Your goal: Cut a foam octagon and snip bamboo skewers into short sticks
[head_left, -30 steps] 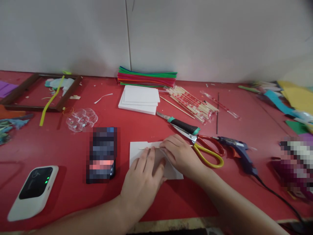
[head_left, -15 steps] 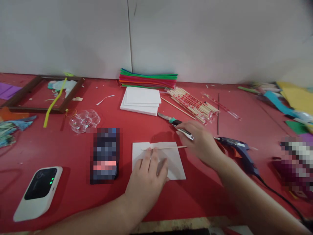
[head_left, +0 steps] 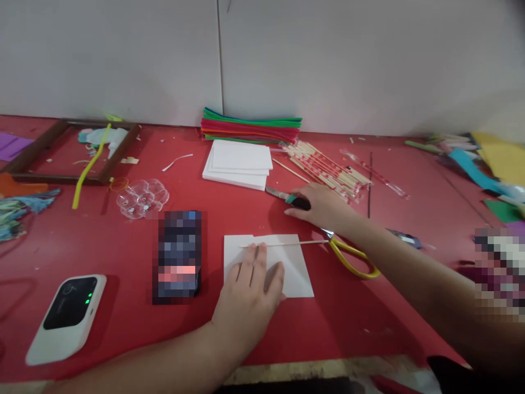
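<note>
My left hand (head_left: 250, 290) lies flat, fingers stretched out, on a white sheet (head_left: 295, 268) on the red table (head_left: 328, 328). Its fingertips press a thin wooden stick (head_left: 295, 244) that lies across the sheet's top part. My right hand (head_left: 322, 205) reaches forward and right, its fingers curled over the black-and-green handle of a utility knife (head_left: 287, 197). The knife's metal blade points left toward a stack of white sheets (head_left: 239, 164). Scissors with a yellow handle (head_left: 355, 260) lie just under my right wrist.
A pile of wrapped wooden sticks (head_left: 324, 169) and coloured foam sheets (head_left: 250, 127) lie behind. A phone (head_left: 180, 257), a white pocket device (head_left: 68, 314), clear plastic flower shapes (head_left: 141, 198) and a wooden frame (head_left: 68, 150) are on the left. A glue gun (head_left: 404, 238) shows past my right arm.
My right hand left the white sheet and stick, moved up and right over the scissors, then settled on the utility knife handle. My left hand stayed pressing the stick.
</note>
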`<state>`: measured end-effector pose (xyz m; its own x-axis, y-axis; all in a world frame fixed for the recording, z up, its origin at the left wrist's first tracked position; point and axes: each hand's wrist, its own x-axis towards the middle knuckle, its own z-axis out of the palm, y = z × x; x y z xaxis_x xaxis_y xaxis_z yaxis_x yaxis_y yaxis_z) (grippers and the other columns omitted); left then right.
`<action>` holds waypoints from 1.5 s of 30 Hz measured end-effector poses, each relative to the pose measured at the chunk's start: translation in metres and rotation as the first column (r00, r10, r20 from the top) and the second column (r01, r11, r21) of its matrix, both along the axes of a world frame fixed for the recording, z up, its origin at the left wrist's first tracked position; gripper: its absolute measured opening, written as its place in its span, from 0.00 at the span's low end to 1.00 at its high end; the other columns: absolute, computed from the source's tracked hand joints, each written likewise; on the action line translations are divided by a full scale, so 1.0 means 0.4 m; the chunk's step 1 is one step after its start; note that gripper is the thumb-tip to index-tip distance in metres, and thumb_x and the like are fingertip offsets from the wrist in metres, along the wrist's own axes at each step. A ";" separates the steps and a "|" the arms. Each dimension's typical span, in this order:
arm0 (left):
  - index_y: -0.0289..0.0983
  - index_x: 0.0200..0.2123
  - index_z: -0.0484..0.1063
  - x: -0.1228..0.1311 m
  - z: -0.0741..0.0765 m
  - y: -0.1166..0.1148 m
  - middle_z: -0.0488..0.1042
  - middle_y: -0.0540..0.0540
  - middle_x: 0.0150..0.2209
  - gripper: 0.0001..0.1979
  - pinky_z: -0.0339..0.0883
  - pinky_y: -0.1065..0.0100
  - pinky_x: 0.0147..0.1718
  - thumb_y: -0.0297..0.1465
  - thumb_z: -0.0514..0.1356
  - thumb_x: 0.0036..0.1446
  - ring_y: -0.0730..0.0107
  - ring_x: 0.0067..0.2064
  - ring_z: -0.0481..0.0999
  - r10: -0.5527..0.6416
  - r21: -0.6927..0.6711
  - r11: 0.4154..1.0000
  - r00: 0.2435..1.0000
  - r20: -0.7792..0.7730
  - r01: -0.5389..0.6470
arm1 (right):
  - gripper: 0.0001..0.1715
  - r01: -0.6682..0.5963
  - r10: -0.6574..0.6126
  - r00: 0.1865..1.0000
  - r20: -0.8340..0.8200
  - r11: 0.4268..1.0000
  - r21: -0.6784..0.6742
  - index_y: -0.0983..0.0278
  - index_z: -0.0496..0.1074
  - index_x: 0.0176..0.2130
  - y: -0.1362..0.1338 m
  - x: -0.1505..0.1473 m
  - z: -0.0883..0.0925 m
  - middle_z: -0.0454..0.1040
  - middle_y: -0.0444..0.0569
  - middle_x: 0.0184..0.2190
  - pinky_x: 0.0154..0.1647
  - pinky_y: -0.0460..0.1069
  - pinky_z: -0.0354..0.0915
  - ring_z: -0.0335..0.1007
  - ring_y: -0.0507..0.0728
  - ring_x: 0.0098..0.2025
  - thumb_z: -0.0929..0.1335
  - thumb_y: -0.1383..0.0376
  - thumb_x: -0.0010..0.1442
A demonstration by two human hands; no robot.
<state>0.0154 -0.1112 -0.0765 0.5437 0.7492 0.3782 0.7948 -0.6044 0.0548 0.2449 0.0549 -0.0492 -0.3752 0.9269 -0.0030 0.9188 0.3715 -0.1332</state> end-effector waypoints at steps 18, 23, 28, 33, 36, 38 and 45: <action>0.41 0.55 0.70 -0.006 0.002 0.008 0.68 0.24 0.61 0.19 0.73 0.51 0.42 0.40 0.61 0.63 0.35 0.62 0.70 0.013 -0.075 0.997 0.998 0.058 -0.009 | 0.08 -0.295 0.260 0.895 -0.364 0.954 -0.046 0.65 0.78 0.40 -0.179 -0.078 0.001 0.79 0.50 0.36 0.43 0.50 0.69 0.74 0.56 0.40 0.67 0.70 0.64; 0.39 0.55 0.71 -0.002 0.005 0.004 0.68 0.23 0.61 0.20 0.73 0.48 0.40 0.41 0.60 0.64 0.32 0.61 0.69 0.007 -0.073 0.997 1.000 0.026 -0.005 | 0.11 -0.340 0.324 0.887 -0.329 0.940 0.012 0.65 0.78 0.40 -0.180 -0.071 -0.011 0.78 0.51 0.37 0.45 0.51 0.70 0.73 0.57 0.41 0.65 0.69 0.66; 0.40 0.56 0.71 -0.004 0.003 0.005 0.67 0.23 0.62 0.20 0.72 0.47 0.43 0.41 0.60 0.63 0.32 0.62 0.69 0.013 -0.083 0.997 0.999 0.033 -0.010 | 0.14 -0.360 0.351 0.903 -0.246 0.933 0.009 0.67 0.77 0.41 -0.182 -0.082 -0.001 0.78 0.53 0.37 0.46 0.54 0.70 0.73 0.59 0.41 0.62 0.70 0.67; 0.40 0.57 0.70 -0.004 -0.001 0.005 0.66 0.23 0.62 0.20 0.71 0.48 0.45 0.41 0.59 0.65 0.34 0.62 0.68 0.009 -0.099 0.995 0.999 0.038 -0.005 | 0.13 -0.371 0.369 0.910 -0.189 0.928 0.027 0.68 0.77 0.41 -0.180 -0.081 -0.004 0.77 0.54 0.38 0.45 0.55 0.70 0.72 0.60 0.41 0.63 0.72 0.66; 0.41 0.57 0.70 -0.004 0.000 0.005 0.65 0.22 0.63 0.21 0.71 0.47 0.46 0.41 0.59 0.64 0.35 0.62 0.68 0.014 -0.108 0.994 0.999 0.042 -0.010 | 0.12 -0.373 0.372 0.909 -0.189 0.927 0.031 0.68 0.76 0.41 -0.178 -0.077 -0.010 0.77 0.54 0.38 0.45 0.54 0.69 0.71 0.59 0.41 0.63 0.73 0.66; 0.41 0.57 0.69 -0.004 0.002 0.005 0.65 0.22 0.63 0.21 0.71 0.47 0.46 0.42 0.60 0.64 0.34 0.63 0.68 0.015 -0.118 0.993 0.999 0.040 -0.010 | 0.12 -0.372 0.372 0.908 -0.194 0.927 0.035 0.68 0.76 0.41 -0.177 -0.075 -0.013 0.77 0.54 0.37 0.45 0.53 0.69 0.71 0.59 0.41 0.63 0.72 0.66; 0.42 0.57 0.70 -0.006 -0.003 0.006 0.65 0.23 0.63 0.22 0.71 0.48 0.46 0.42 0.62 0.62 0.36 0.63 0.68 0.013 -0.126 0.992 0.999 0.041 -0.007 | 0.12 -0.354 0.348 0.927 -0.137 0.935 -0.015 0.68 0.77 0.40 -0.185 -0.085 0.004 0.77 0.54 0.37 0.43 0.53 0.67 0.72 0.59 0.40 0.63 0.72 0.66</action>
